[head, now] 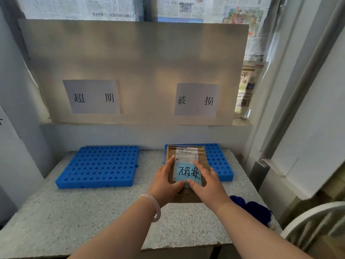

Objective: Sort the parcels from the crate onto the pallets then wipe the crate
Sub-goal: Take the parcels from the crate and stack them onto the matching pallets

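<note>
While over the right pallet [220, 161], parcel [200, 156] between both hands' fingers [170, 165]

light: soft, backlit window [242, 25] | edges: bowed | corners: blurred

The parcel [186, 157] hides much of the blue pallet [217, 161] beyond both hands. Its white label's [186, 156] print is too small to read. Right of the right hand [204, 181], a dark blue object [255, 210] is blurred.
</note>
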The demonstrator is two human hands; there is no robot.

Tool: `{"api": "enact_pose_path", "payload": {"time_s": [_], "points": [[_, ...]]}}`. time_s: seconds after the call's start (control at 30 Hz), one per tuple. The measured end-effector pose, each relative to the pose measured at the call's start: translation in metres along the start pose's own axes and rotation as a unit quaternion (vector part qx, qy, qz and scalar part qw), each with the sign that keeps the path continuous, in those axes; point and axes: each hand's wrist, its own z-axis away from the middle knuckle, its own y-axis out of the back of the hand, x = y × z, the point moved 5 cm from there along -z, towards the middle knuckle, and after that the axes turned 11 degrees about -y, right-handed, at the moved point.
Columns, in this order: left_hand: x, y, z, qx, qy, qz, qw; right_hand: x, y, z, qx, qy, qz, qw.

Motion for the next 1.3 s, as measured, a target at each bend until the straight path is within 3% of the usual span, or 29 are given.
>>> {"api": "enact_pose_path", "payload": {"time_s": [0.53, 1.1, 1.3], "points": [[-0.101, 0.015, -0.210, 0.026, 0.113, -0.038, 0.993, 0.005, -0.034, -0.271, -0.097, -0.016, 0.013, 0.995], [-0.234, -0.012, -0.303, -0.038, 0.210, -0.064, 0.975, 0.091, -0.104, -0.413, -0.168, -0.106, 0.081, 0.977], [-0.264, -0.017, -0.320, -0.056, 0.213, -0.102, 0.970, 0.112, -0.125, -0.437, -0.166, -0.084, 0.111, 0.976]]}}
